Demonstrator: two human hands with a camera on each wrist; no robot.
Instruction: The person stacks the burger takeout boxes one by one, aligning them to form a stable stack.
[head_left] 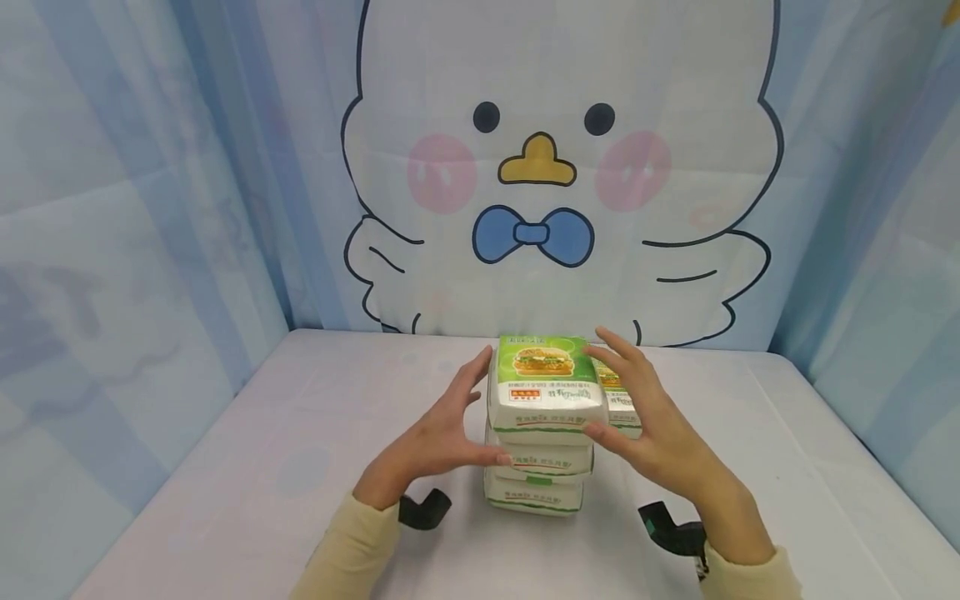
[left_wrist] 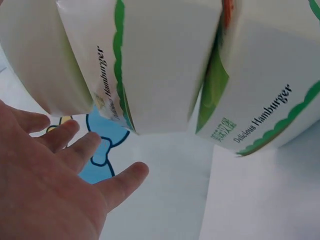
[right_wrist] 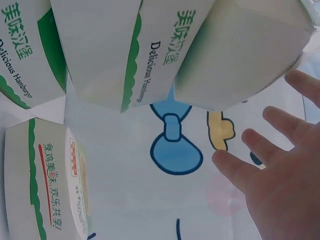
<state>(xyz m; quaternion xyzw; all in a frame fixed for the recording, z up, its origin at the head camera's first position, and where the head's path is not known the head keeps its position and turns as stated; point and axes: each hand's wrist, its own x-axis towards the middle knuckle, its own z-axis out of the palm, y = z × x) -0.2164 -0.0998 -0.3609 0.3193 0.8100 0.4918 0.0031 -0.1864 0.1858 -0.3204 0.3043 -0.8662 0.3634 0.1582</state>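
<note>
Three white-and-green hamburger boxes stand stacked on the table. The top box [head_left: 551, 392] shows a burger picture on its lid and sits slightly askew to the right of the middle box [head_left: 547, 460] and bottom box [head_left: 532, 493]. At the stack's left side is my left hand [head_left: 442, 433], fingers straight and thumb tip overlapping the middle box in the head view. My right hand [head_left: 656, 417] is at the top box's right side, fingers spread, thumb by its front corner. In the right wrist view, gaps show between most of its fingers and the stacked boxes [right_wrist: 245, 55].
Another hamburger box [head_left: 624, 410] stands behind and right of the stack, partly hidden by it. The pale table [head_left: 315, 433] ends at a curtain [head_left: 540, 300] with a cartoon bird printed on it. Curtains also hang along both sides.
</note>
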